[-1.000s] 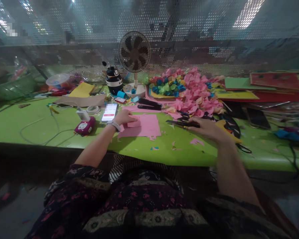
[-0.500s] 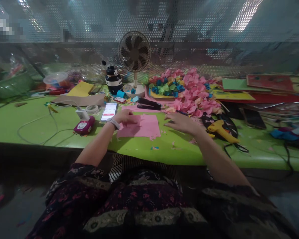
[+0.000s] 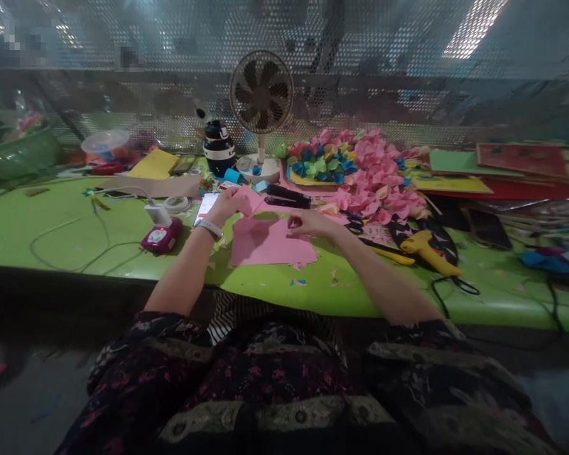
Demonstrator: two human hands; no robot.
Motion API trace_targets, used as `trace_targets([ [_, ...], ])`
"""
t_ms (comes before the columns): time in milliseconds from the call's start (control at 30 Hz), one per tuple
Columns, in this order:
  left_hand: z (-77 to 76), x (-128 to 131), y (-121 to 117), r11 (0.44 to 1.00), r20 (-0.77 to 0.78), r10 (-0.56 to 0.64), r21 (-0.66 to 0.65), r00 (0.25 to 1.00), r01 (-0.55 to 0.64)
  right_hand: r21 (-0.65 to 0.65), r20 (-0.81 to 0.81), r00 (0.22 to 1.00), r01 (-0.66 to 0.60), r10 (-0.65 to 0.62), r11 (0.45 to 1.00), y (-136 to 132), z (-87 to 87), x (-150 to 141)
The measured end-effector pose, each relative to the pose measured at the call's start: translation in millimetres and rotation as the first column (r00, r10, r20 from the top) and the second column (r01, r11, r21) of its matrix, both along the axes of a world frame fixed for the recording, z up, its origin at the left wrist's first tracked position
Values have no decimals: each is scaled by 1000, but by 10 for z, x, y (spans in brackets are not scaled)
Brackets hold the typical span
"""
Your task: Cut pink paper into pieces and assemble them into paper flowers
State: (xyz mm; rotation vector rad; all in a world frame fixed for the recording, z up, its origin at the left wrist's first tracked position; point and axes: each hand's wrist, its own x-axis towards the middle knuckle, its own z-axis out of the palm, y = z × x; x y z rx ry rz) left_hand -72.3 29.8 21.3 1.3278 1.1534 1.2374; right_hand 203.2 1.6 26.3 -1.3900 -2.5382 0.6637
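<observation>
My left hand (image 3: 225, 205), with a pale watch band at the wrist, is closed on a small pink piece of paper (image 3: 250, 201), raised above the table. Under and between my hands lies a larger pink paper sheet (image 3: 270, 245) with a ragged lower right edge. Over its upper right corner is my right hand (image 3: 308, 224), fingers curled in; whether anything is pinched there I cannot make out. A phone (image 3: 205, 207) with a lit screen is partly hidden by my left hand. Beyond the sheet rests a black stapler (image 3: 288, 196).
Scissors (image 3: 355, 222), a yellow-handled cutter (image 3: 389, 251) and a yellow glue gun (image 3: 429, 251) lie to the right. Behind are a heap of pink paper flowers (image 3: 372, 167), a fan (image 3: 262, 95) and a dark bottle (image 3: 219, 151). A purple device (image 3: 160, 237) with cables stands left.
My left hand has lifted a small pink paper piece up off the sheet. My right hand has moved left onto the sheet's corner, its fingers curling in, uncovering the scissors and cutter.
</observation>
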Motion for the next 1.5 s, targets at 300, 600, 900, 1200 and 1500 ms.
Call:
trace_targets([
  [300,-199,80,166,999,-261,-19,44,965,31,-131,-34,997,-74,70,989,-213,55,403],
  [600,-131,170,98,887,-475,162,454,865,83,9,53,998,-18,18,1000,-330,11,432],
  [900,-133,202,-50,888,-546,149,441,824,132,-63,-36,997,66,-68,996,-353,75,474],
  [1200,99,332,-386,897,-286,-202,331,937,294,-193,-573,772,199,-275,961,-443,465,828],
  [1500,80,553,-605,635,361,-660,-201,659,746,-182,-772,569,229,-283,956,-763,559,445],
])
